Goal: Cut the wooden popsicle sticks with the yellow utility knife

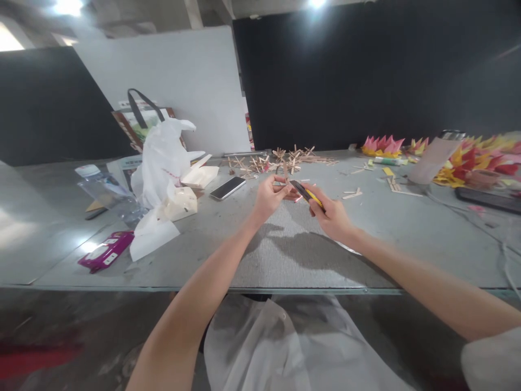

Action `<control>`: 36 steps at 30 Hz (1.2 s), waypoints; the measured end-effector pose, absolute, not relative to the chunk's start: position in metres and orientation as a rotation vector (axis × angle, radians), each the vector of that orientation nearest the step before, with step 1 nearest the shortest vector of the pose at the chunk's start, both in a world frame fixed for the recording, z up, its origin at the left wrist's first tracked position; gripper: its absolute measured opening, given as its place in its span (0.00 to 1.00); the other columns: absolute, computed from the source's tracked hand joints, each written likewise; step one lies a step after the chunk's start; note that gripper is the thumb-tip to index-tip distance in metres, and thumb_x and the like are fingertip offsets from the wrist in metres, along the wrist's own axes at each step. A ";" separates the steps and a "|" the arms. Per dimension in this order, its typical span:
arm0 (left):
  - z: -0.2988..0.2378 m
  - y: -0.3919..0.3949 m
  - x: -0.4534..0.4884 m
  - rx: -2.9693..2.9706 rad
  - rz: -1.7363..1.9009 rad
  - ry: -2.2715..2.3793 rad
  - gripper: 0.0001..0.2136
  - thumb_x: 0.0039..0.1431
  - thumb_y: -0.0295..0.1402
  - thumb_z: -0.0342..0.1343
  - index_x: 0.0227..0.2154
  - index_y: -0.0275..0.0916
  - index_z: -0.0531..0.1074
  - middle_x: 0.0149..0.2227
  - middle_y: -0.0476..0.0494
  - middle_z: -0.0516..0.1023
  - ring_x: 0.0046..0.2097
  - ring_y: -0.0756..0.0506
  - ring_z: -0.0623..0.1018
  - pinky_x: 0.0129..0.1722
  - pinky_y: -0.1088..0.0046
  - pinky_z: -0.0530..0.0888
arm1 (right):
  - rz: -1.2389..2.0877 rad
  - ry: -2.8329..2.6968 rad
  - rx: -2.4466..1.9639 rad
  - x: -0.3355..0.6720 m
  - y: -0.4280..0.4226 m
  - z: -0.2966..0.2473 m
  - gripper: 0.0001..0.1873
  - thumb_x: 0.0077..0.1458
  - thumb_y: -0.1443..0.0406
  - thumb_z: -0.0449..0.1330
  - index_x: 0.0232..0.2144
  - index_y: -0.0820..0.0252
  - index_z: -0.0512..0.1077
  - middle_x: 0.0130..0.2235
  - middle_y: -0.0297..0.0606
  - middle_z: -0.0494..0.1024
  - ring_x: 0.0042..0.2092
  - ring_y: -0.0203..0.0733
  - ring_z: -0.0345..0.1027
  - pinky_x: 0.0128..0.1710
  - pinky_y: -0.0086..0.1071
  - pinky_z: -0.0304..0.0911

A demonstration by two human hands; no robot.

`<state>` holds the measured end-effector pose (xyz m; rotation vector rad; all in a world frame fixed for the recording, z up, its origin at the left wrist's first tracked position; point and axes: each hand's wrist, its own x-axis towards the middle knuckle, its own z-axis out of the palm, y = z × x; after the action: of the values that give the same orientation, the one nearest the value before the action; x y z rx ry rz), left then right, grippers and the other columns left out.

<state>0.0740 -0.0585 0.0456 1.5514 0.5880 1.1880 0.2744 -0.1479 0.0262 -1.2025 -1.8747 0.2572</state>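
Note:
My right hand (331, 213) is closed around a yellow and black utility knife (306, 193), its tip pointing left toward my other hand. My left hand (269, 195) pinches a small wooden stick piece (285, 187) just above the grey table (285, 255). Both hands meet over the middle of the table, fingertips almost touching. Behind them lies a heap of wooden stick crosses (280, 158).
A phone (228, 188) lies left of my hands. Further left are a white plastic bag (163, 157), foam boxes (199, 176), a clear packet (106, 191) and a magenta pack (106, 251). Paper flowers (382, 145) and a cable sit at right.

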 end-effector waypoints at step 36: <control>0.031 -0.039 0.069 1.808 0.987 0.844 0.17 0.59 0.46 0.68 0.32 0.35 0.79 0.31 0.39 0.84 0.31 0.46 0.82 0.37 0.68 0.80 | 0.219 -1.779 -1.284 0.277 -0.148 0.032 0.30 0.72 0.58 0.48 0.70 0.59 0.67 0.27 0.32 0.73 0.24 0.37 0.63 0.30 0.28 0.58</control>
<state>0.0693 -0.0388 0.0307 1.8079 0.8438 0.9873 0.2774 -0.1479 0.0318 -1.2836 -1.7789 0.2193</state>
